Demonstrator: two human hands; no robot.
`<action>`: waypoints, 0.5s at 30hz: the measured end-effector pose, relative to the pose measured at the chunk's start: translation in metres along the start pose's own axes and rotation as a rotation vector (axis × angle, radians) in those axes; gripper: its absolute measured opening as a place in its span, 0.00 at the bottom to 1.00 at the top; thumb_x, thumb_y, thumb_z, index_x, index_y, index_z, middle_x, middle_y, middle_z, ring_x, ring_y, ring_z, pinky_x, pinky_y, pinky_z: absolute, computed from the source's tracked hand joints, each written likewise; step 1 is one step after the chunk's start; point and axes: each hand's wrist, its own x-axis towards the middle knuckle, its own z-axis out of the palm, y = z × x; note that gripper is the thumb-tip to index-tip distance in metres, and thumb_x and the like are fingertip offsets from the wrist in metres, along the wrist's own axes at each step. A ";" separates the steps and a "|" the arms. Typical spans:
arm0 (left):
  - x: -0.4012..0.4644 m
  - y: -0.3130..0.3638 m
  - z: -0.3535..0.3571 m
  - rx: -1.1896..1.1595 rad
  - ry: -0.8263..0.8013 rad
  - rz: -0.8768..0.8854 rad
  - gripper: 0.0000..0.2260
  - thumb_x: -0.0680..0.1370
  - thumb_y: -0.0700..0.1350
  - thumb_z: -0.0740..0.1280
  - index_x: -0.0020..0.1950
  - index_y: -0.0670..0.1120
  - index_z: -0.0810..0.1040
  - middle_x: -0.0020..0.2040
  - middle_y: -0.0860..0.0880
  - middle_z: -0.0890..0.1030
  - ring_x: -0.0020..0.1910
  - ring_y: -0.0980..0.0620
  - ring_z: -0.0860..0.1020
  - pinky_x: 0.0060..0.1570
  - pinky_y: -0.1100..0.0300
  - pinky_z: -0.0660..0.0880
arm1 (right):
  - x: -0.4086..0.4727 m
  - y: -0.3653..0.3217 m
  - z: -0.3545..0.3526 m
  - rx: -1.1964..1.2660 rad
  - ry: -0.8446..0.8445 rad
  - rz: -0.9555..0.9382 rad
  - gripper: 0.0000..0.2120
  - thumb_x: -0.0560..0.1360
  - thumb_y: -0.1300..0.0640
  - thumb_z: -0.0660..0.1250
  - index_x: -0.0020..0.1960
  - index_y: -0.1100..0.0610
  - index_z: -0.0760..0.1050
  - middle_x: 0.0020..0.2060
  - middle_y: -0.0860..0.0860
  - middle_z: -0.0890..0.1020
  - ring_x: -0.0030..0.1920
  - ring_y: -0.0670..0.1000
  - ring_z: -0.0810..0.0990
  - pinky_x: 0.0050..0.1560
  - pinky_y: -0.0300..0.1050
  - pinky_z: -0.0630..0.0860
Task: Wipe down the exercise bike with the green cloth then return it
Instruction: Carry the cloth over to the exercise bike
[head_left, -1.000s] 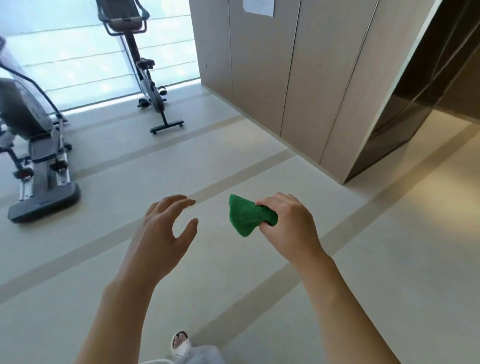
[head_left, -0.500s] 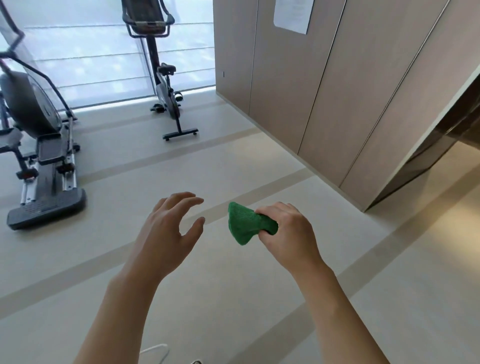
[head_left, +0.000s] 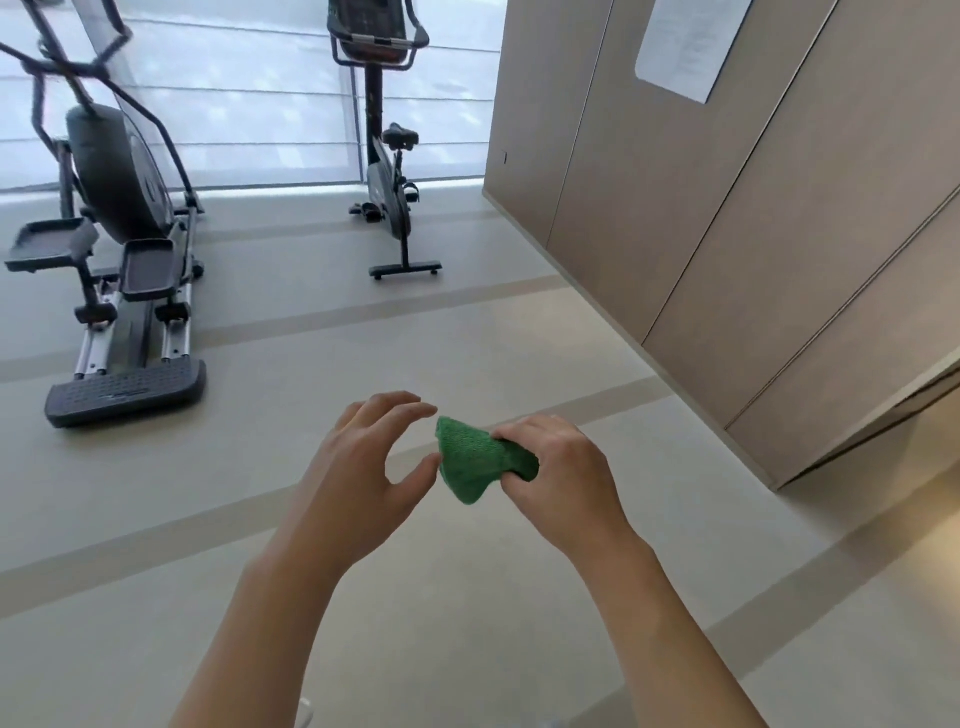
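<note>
The step in hand looks like the approach: the green cloth (head_left: 480, 460) is carried toward the exercise bike (head_left: 387, 156), which stands well apart, near the bright window at the far end of the floor (head_left: 467, 332), so no wiping has begun yet. The right hand (head_left: 563, 480) is closed around one end of the cloth, and the other end sticks out to the left as a bunched, rounded wedge. The left hand (head_left: 363, 467) is spread, with the fingers curved, and its fingertips are just beside the cloth; whether they touch it I cannot tell. I think the next move calls for walking closer to the bike and perhaps unfolding the cloth with both hands to get a flat wiping face. The cloth seems soft and knitted, with a fine looped texture. The bike has a dark, thin metal frame, a small padded saddle and a flat foot bar. A bigger dark cross trainer (head_left: 114, 234) stands to the left. The floor is smooth and pale with darker stripes, and the wall (head_left: 727, 208) on the right has plain beige panels.
</note>
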 end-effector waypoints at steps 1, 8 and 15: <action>0.006 -0.004 0.000 0.000 -0.002 0.000 0.19 0.78 0.53 0.74 0.69 0.55 0.79 0.67 0.60 0.76 0.67 0.56 0.74 0.66 0.60 0.70 | 0.010 -0.001 0.005 0.000 -0.010 -0.013 0.22 0.69 0.63 0.74 0.60 0.48 0.84 0.52 0.42 0.85 0.54 0.49 0.80 0.55 0.48 0.79; 0.059 -0.040 0.012 0.049 -0.016 -0.046 0.25 0.74 0.56 0.77 0.70 0.56 0.79 0.68 0.61 0.76 0.67 0.56 0.73 0.67 0.59 0.71 | 0.096 0.008 0.044 0.067 -0.084 -0.140 0.21 0.70 0.62 0.75 0.61 0.48 0.84 0.51 0.43 0.85 0.52 0.49 0.80 0.54 0.50 0.80; 0.156 -0.071 0.031 0.126 0.037 -0.128 0.21 0.74 0.52 0.78 0.66 0.55 0.81 0.61 0.62 0.80 0.62 0.57 0.74 0.63 0.57 0.74 | 0.212 0.039 0.061 0.159 -0.120 -0.293 0.20 0.69 0.61 0.74 0.60 0.47 0.83 0.51 0.42 0.84 0.52 0.48 0.79 0.53 0.49 0.79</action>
